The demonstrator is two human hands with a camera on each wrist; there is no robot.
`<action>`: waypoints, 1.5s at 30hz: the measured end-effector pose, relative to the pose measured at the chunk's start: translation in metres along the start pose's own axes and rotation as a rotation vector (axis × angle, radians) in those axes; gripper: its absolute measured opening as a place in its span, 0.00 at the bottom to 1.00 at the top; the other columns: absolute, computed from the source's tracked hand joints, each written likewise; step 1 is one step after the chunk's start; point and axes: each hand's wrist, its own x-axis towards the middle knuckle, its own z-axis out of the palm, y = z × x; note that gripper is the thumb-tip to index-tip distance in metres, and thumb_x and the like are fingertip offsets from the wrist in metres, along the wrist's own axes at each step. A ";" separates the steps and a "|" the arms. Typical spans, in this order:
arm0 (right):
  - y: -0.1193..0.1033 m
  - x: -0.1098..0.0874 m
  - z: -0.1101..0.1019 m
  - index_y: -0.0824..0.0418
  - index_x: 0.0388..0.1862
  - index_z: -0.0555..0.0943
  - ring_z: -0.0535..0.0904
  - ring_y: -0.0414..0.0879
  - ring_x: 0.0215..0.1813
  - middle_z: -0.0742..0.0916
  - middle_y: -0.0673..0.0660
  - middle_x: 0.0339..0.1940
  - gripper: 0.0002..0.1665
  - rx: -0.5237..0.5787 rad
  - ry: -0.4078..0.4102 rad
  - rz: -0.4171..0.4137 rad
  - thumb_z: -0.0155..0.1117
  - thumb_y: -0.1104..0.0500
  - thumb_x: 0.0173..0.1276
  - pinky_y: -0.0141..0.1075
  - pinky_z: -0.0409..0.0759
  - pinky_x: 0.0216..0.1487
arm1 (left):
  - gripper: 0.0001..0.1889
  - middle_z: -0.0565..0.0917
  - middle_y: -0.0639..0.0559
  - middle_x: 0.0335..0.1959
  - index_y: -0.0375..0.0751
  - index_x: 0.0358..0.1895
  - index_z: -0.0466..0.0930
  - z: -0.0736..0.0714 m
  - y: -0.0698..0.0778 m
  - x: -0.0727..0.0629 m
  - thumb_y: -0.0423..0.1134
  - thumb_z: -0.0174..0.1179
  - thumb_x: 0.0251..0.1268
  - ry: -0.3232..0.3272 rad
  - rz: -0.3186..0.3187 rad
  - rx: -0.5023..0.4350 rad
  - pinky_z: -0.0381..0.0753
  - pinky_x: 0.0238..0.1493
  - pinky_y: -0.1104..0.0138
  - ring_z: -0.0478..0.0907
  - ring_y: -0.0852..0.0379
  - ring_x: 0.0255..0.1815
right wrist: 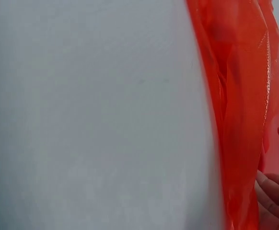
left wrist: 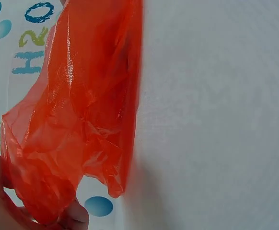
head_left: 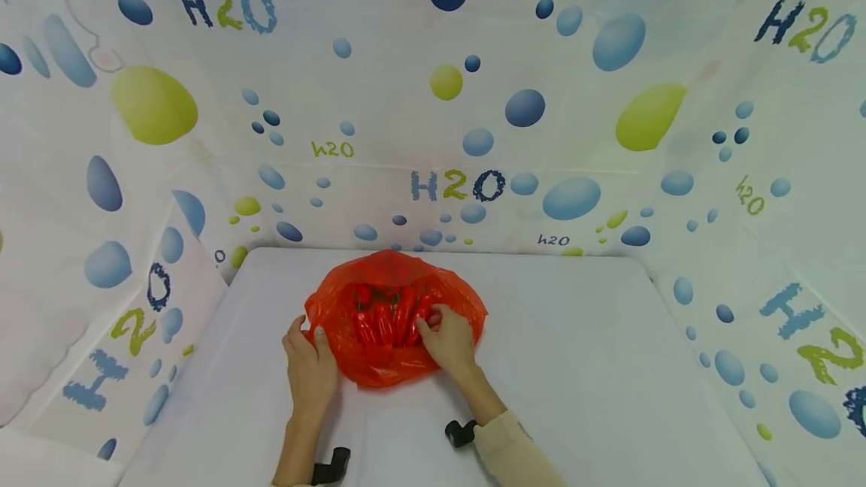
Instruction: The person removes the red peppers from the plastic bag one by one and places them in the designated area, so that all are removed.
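Note:
An open red plastic bag (head_left: 331, 340) lies spread on the white table, its rim folded outward. Inside it several long, glossy red peppers (head_left: 383, 322) lie side by side, with green stems toward the back. At the bag's left side my left hand (head_left: 310, 363) holds the edge; the left wrist view shows the gathered film (left wrist: 48, 191) between thumb and fingers. My right hand (head_left: 448, 340) reaches over the front right rim, fingertips at the rightmost pepper (head_left: 424, 305). In the right wrist view its fingers (right wrist: 276, 191) look relaxed and apart, partly behind the bag wall.
The white table (head_left: 575, 367) extends to both sides of the bag. A white curtain (head_left: 379, 96) printed with blue and green drops and H2O lettering hangs behind and at both sides. Black wrist mounts (head_left: 461, 433) sit by both forearms.

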 end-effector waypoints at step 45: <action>-0.011 0.000 0.014 0.57 0.26 0.77 0.75 0.45 0.20 0.78 0.49 0.15 0.20 -0.072 0.018 0.229 0.76 0.46 0.56 0.38 0.73 0.20 | 0.14 0.76 0.40 0.33 0.30 0.50 0.71 0.003 -0.009 -0.008 0.41 0.42 0.87 -0.011 0.000 -0.079 0.72 0.40 0.58 0.73 0.46 0.36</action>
